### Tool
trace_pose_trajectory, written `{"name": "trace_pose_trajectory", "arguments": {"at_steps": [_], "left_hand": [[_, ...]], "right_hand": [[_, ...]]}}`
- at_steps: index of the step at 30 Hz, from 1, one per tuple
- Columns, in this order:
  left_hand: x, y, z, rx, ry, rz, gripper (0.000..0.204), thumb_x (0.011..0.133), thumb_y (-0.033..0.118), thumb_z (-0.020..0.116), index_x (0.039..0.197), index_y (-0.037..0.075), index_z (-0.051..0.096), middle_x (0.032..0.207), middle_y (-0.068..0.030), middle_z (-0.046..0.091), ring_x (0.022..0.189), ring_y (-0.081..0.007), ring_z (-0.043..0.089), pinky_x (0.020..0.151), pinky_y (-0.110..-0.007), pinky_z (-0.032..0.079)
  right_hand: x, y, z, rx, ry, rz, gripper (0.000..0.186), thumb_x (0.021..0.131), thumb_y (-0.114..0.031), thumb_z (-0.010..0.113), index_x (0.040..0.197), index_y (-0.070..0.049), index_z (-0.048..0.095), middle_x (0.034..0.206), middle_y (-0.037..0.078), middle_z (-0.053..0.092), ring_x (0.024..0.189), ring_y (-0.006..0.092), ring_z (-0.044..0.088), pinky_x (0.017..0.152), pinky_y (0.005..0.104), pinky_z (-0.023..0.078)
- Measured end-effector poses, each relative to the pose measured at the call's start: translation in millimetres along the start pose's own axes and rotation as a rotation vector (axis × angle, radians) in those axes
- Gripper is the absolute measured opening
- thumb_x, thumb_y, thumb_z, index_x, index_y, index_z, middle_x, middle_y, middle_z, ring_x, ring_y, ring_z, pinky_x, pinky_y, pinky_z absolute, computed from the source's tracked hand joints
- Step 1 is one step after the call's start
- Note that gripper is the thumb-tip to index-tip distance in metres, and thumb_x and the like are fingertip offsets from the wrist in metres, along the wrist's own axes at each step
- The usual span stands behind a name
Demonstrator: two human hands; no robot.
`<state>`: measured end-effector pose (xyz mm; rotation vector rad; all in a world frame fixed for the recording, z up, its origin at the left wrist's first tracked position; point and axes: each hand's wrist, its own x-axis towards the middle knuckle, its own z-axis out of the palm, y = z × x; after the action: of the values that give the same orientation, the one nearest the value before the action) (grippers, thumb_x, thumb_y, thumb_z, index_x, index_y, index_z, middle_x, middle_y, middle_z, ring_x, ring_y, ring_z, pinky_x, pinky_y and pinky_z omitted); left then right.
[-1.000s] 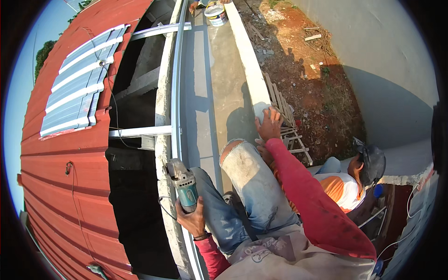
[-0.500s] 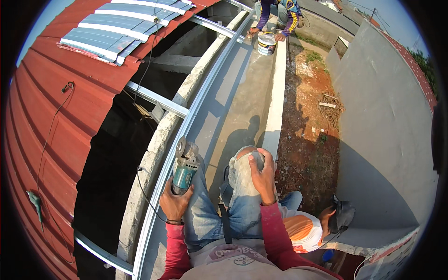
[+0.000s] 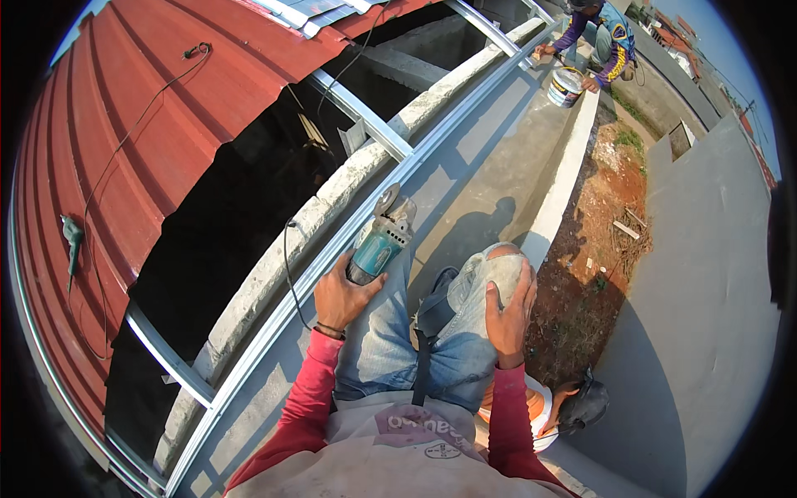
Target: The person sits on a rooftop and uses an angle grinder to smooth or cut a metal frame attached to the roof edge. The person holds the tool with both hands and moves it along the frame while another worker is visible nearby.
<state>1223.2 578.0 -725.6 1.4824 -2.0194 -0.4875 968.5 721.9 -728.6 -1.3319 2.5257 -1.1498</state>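
Note:
My left hand [image 3: 342, 297] is wrapped round the body of a teal angle grinder [image 3: 375, 256]. Its disc [image 3: 387, 200] points away from me, and the tool lies over my left thigh, just right of a long silver metal channel [image 3: 432, 149]. A dark cord [image 3: 288, 257] loops beside that wrist, over the channel. On my bent right knee, in dusty torn jeans [image 3: 469, 286], my right hand [image 3: 510, 319] rests with its fingers stretched out and nothing in it.
A dark roof opening [image 3: 224, 216] lies left, beyond a rough concrete beam [image 3: 270, 261]. The red metal roof [image 3: 158, 100] bears a green power tool [image 3: 72, 241]. A co-worker [image 3: 614, 37] crouches by a white bucket [image 3: 565, 93]. Someone in a dark cap [image 3: 584, 404] is lower right.
My view has swung, so most of the scene sits further right or lower-left. My left hand still grips the grinder, now tilted more to the right; my right hand stays on the knee.

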Motion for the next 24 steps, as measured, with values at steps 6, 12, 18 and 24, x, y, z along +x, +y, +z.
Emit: {"name": "trace_pose_trajectory", "arguments": {"at_steps": [6,12,18,24], "left_hand": [[-1,0,-3,0.028,-0.049,-0.056,0.072,0.067,0.055,0.079,0.118,0.006,0.063,0.083,-0.0173,0.071,0.071,-0.0344,0.070,0.066,-0.039,0.056],[-9,-1,1,0.015,-0.029,-0.012,0.072,0.066,0.053,0.079,0.119,0.008,0.062,0.099,-0.0186,0.069,0.081,-0.0359,0.069,0.068,-0.042,0.056],[-13,-3,3,-0.030,0.001,-0.032,0.071,0.065,0.051,0.079,0.117,0.008,0.061,0.094,-0.0189,0.069,0.081,-0.0376,0.068,0.068,-0.044,0.055],[-12,-7,1,-0.042,0.002,-0.079,0.071,0.063,0.052,0.079,0.116,0.008,0.061,0.092,-0.0185,0.069,0.079,-0.0374,0.068,0.068,-0.044,0.054]], "right_hand": [[1,-3,4,0.026,0.050,0.003,0.065,0.091,-0.020,0.060,0.146,-0.003,0.032,0.146,0.025,0.036,0.135,0.0414,0.033,0.111,0.0484,0.029],[3,11,0,0.120,-0.026,-0.038,0.063,0.090,-0.018,0.057,0.145,-0.001,0.033,0.145,0.023,0.038,0.134,0.0400,0.036,0.110,0.0477,0.029],[12,28,-3,0.126,-0.053,0.066,0.057,0.091,-0.023,0.054,0.142,-0.004,0.035,0.143,0.021,0.038,0.134,0.0350,0.037,0.108,0.0466,0.034],[14,36,2,0.269,-0.007,0.114,0.057,0.088,-0.026,0.059,0.137,-0.002,0.040,0.140,0.020,0.042,0.129,0.0344,0.043,0.104,0.0455,0.040]]}}
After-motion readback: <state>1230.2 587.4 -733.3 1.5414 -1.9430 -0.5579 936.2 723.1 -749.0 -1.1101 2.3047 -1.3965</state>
